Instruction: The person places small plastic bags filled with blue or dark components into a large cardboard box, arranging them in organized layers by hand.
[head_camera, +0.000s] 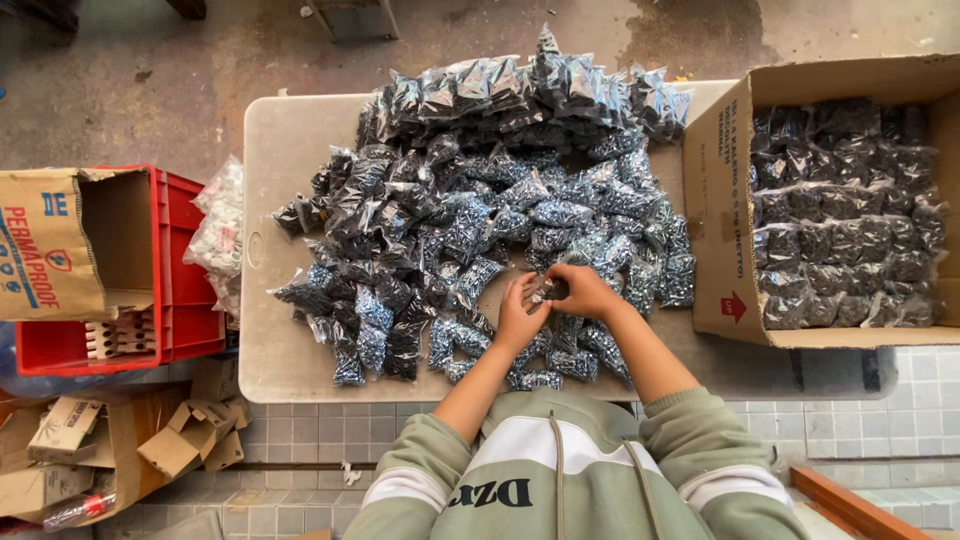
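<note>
Bag (545, 292) of small dark hardware is sitting between both hands, just below centre of frame, at the near edge of the pile (480, 210). Left hand (520, 310) is cupping it from below-left, fingers curled around it. Right hand (583, 290) is closing over it from the right, fingertips pinching the top. Both are gripping the same bag, probably so one steadies while the other works the neck. Contents are too small to identify, likely screws.

Pile is covering most of the worktop (290, 150): clear bags with dark metallic fill, heaped loose in the middle and stacked tighter along the upper edge. Loose ones are spilling toward the person, so the next is always within reach.

Carton (720, 200) is sitting open at the right of frame, touching the pile's right side, with bags laid in neat rows. Its placement beside the right hand is keeping the reach short.

Red crate (185, 290) is sitting at left of frame, off the worktop, with a brown box (60, 245) leaning in it. White-filled bags (220, 235) are wedged between crate and worktop edge, kept apart from the dark ones. Flattened cartons (130, 440) are lying on the tiled floor (880, 420) at lower left.

Person is sitting close, green sleeves (700, 430) pushed up and forearms reaching over the worktop's near edge.
</note>
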